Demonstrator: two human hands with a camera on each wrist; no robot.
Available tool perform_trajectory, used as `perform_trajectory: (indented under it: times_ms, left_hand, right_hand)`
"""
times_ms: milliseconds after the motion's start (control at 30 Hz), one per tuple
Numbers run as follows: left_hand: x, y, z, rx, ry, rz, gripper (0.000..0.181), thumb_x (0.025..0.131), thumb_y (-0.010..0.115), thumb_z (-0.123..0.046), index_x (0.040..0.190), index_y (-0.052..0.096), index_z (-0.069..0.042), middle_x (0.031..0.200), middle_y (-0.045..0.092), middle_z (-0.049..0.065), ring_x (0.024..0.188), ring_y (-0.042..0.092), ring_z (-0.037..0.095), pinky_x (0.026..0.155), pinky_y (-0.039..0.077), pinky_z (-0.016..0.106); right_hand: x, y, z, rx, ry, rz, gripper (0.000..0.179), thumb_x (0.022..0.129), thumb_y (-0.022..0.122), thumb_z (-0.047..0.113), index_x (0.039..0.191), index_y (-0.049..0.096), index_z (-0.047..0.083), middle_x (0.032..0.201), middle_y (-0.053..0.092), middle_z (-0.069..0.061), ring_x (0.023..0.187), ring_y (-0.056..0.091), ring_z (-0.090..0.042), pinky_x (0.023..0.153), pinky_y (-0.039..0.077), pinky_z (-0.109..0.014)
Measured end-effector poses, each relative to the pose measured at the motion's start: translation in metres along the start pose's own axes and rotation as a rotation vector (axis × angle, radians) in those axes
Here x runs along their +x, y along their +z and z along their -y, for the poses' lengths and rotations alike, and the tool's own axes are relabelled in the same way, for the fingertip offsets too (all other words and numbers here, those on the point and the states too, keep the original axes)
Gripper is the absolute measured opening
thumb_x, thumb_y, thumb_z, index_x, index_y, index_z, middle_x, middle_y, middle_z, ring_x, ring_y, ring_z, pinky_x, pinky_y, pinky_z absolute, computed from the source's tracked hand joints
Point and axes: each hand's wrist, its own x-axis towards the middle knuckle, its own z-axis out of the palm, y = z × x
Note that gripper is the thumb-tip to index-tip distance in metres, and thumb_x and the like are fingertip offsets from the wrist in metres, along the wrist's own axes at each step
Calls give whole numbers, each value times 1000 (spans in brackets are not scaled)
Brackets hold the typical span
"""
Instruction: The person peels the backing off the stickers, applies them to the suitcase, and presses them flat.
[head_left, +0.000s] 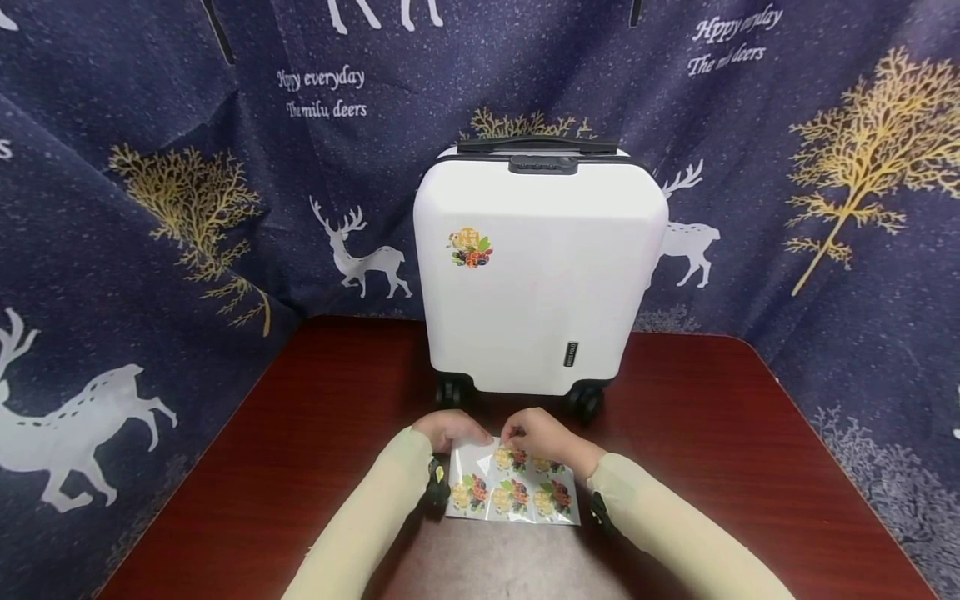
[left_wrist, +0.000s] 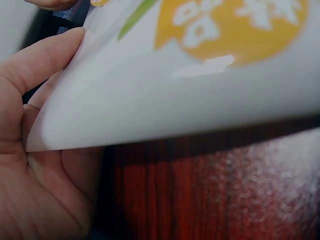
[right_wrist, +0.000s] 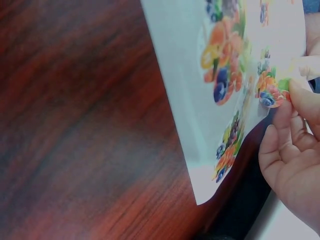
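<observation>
A glossy white sheet of fruit stickers (head_left: 474, 460) is held up over the table in front of the suitcase. Colourful fruit prints with yellow lettering cover most of it, and its upper left spot is blank. My left hand (head_left: 450, 429) holds the sheet's upper left edge, thumb on the printed face and fingers behind, as the left wrist view shows. At the top edge, my right hand (head_left: 546, 437) pinches at a fruit sticker (right_wrist: 272, 90) between thumb and forefinger. Whether that sticker has lifted from its backing, I cannot tell.
Behind the hands a white suitcase (head_left: 540, 283) stands upright on black wheels. One fruit sticker (head_left: 471, 248) is on its upper left front. The dark red wooden table (head_left: 697, 417) reaches back to a blue patterned cloth (head_left: 360, 158).
</observation>
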Motion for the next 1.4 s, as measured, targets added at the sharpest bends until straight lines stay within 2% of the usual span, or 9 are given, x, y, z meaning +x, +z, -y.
perform_trajectory:
  times_ms: [300, 667, 1167, 1400]
  left_hand:
    - [1, -1, -1, -2, 1, 19, 25, 94, 67, -13, 109, 73, 7, 92, 75, 12, 77, 72, 17, 75, 64, 35]
    - [0, -2, -1, -8, -2, 59, 25, 96, 66, -11, 112, 73, 7, 89, 74, 9, 76, 70, 15, 74, 62, 30]
    - [1, -2, -2, -19, -7, 49, 25, 95, 67, -10, 113, 73, 6, 90, 76, 9, 76, 70, 14, 75, 62, 30]
    - [0, -2, -2, -19, -11, 39, 25, 94, 68, -10, 112, 73, 6, 90, 76, 10, 75, 71, 15, 74, 63, 31]
  right_hand:
    - [-3, -1, 0, 7, -6, 1, 8, 92, 71, 3, 84, 73, 6, 81, 73, -3, 70, 54, -7, 66, 49, -22]
    - [-3, -4, -3, 36, 14, 5, 9, 91, 72, 4, 83, 73, 7, 81, 71, 0, 75, 55, -8, 72, 49, -24]
    - [-7, -9, -3, 66, 27, 17, 7, 92, 72, 6, 85, 73, 6, 80, 70, -1, 75, 55, -8, 73, 49, -24]
    - [-9, -8, -3, 75, 25, 24, 7, 92, 72, 6, 85, 73, 7, 78, 69, 1, 73, 55, -8, 69, 48, -22]
